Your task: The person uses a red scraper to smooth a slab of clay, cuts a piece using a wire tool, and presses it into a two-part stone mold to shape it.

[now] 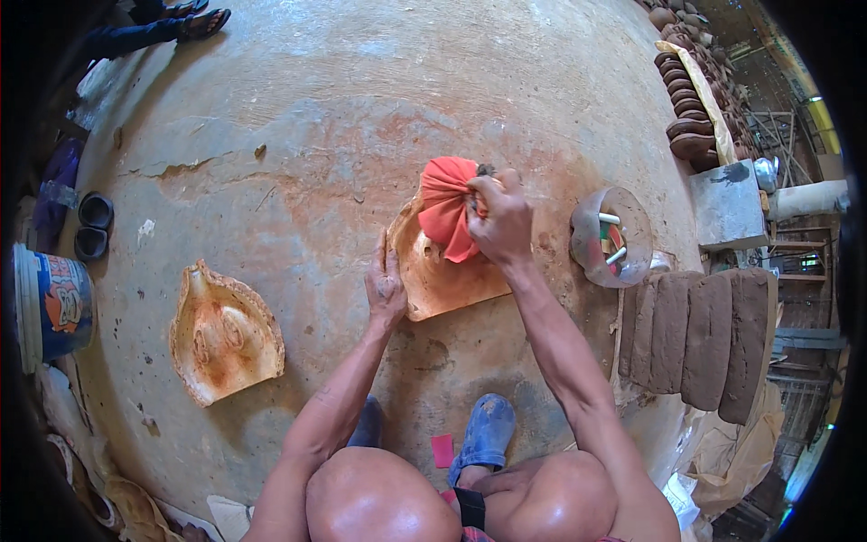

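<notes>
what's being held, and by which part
The right grip holds the red cloth bundle by its gathered neck. The left grip touches the left edge of the tan mould; holding can't be told.

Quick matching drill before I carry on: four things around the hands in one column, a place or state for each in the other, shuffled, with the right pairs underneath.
1. Red cloth bundle
2. Unheld tan mould
3. See-through container
4. Clay slabs

A. Dark brown, side by side
B. Gripped by the right hand
C. On the floor, left of the left hand
D. Small items inside

Pairs: 1-B, 2-C, 3-D, 4-A
</notes>
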`<state>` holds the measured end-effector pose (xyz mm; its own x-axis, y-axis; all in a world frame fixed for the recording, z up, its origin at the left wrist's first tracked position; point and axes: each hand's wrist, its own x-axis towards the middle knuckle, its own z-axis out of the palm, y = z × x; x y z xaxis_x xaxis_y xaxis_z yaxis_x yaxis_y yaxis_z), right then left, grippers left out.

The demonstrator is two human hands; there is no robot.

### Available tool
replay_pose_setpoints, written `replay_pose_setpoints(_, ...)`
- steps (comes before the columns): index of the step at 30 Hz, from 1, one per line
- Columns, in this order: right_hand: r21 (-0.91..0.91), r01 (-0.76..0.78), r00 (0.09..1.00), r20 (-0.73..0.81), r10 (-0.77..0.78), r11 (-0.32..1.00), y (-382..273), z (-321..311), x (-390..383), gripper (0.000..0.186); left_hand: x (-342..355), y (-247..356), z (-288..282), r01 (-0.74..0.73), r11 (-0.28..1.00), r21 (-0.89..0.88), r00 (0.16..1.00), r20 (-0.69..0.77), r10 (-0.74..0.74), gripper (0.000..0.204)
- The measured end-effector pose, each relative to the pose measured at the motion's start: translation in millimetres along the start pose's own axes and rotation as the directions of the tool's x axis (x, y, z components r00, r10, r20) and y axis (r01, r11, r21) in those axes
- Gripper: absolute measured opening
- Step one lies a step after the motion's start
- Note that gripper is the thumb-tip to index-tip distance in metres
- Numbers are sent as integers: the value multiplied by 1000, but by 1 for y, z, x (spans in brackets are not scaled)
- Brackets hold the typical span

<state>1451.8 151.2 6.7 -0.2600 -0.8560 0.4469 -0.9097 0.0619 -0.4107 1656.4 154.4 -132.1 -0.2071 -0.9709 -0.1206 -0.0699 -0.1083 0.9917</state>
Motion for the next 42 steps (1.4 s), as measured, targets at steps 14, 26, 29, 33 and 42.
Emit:
replay_pose_setpoints(14,81,113,985,118,-122,990,-37,4,8,23,-3,2,-2,188,982,18,981,44,-188,62)
replay_pose_setpoints(26,158,120,934,317,-166,980,-75,-8,-29,22,-8,-5,-3,-15,949,-315,984,-175,-43,68)
replay_pose_setpoints(29,153,148,939,289,-187,977,-93,-26,-51,23,-25,-2,-17,88,743,-663,983,-65,-175,64)
replay_pose_setpoints(33,115,99,911,389,-136,988,-90,-46,-70,26,-68,12,-62,23,914,-404,992,-104,-71,62)
replay_pose_setpoints(42,176,457,711,517,-477,872,-166,-107,-32,31,-68,63,-339,-79,926,370,585,-735,343,48)
